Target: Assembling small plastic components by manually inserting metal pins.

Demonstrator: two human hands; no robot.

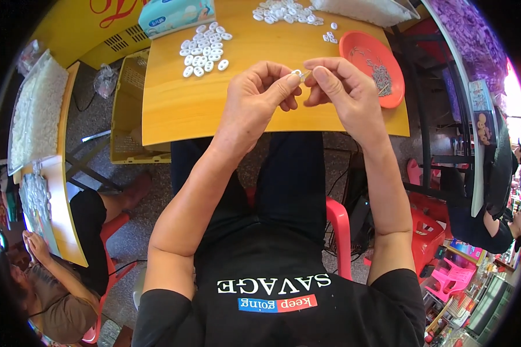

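Above the near part of the yellow table (185, 110), my two hands meet fingertip to fingertip. Between thumb and forefinger, my left hand (257, 98) pinches a small white oval piece (297, 73). My right hand (347, 92) closes on a thin metal pin (304, 74) touching that piece; its far end is hidden by the fingers. Right of my right hand lies a red oval tray (395, 92) holding many small metal pins (381, 80). A cluster of white oval pieces (205, 51), each with two holes, is spread on the table at the far left.
Another pile of white pieces (285, 11) lies at the far edge, beside a clear bag of white parts (364, 8). A tissue pack (176, 16) stands at the far left. A yellow crate (124, 110) sits left of the table. Co-workers sit at both sides.
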